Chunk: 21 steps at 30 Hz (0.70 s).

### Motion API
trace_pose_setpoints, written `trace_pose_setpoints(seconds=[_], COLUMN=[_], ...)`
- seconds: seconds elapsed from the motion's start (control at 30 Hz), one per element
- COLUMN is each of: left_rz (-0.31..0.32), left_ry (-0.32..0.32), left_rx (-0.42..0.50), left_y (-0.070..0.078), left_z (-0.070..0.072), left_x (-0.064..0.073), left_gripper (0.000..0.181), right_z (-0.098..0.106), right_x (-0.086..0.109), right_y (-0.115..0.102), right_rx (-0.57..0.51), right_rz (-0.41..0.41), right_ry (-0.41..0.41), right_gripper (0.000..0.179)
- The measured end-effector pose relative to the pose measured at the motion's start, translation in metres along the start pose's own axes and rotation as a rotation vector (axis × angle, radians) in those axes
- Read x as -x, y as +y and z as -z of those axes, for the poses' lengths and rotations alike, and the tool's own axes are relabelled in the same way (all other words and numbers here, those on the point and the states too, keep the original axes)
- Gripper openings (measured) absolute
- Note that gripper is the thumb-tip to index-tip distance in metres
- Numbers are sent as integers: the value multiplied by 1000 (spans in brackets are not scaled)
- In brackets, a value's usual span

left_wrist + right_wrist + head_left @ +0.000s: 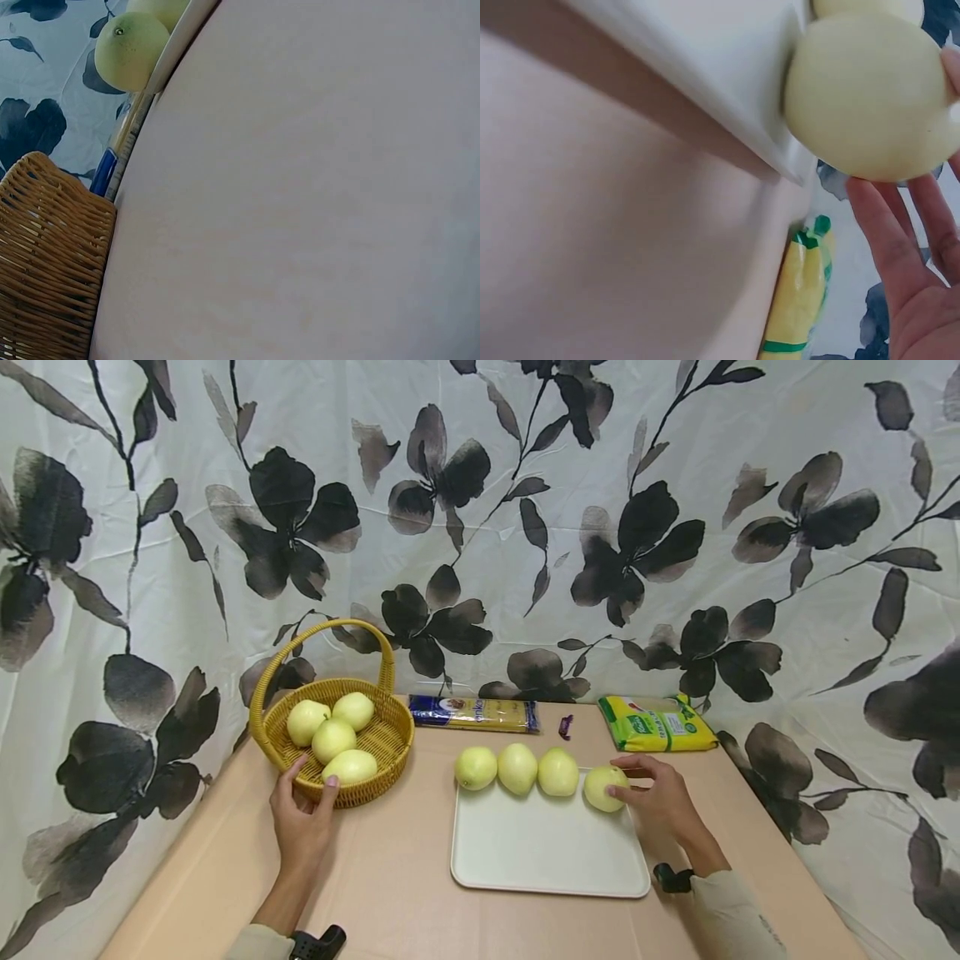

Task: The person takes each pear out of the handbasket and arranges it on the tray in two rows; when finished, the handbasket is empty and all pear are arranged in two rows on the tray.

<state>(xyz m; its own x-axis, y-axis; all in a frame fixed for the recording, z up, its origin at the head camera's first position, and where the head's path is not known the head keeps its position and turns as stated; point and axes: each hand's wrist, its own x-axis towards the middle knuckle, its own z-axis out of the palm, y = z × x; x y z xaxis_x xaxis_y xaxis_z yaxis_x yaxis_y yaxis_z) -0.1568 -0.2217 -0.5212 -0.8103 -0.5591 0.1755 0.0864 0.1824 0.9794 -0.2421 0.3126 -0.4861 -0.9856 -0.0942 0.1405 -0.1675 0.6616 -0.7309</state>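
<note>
While the right hand (660, 793) pinches a pale green fruit (603, 789) at the far right corner of the white tray (551, 852), seemingly steadying it beside three like fruits (517, 769), the left hand (302, 831) rests, thumb and finger spread, against the wicker basket (390, 760), perhaps bracing it. Beyond lies a yellow-green packet (660, 727)

No whole word can be read with certainty. The long blue and yellow pack (474, 714) carries some lettering, but it is too blurred. On the green and yellow pack (657, 724) there is also print, on white labels, too small for reading.
</note>
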Motion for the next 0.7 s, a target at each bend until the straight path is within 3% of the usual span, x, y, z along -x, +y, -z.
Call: trace_pose_setpoints(seconds=[0.17,0.37,0.6,0.7], left_rz=[-2,12,6,4], left_ry=[0,1,6,3], left_rx=[3,2,27,23], left_y=[0,-1,0,1], left_z=[0,1,1,1], left_x=[0,1,2,3], left_gripper=[65,65,65,65], right_z=[7,11,-2,-7], right_x=[-7,-19,-21,-19], right_y=[1,1,-3,-3], right_rx=[8,6,-12,15], right_rz=[24,-12,-69,-87], right_ry=[-50,-115,17,52], right_gripper=[52,58,42,43])
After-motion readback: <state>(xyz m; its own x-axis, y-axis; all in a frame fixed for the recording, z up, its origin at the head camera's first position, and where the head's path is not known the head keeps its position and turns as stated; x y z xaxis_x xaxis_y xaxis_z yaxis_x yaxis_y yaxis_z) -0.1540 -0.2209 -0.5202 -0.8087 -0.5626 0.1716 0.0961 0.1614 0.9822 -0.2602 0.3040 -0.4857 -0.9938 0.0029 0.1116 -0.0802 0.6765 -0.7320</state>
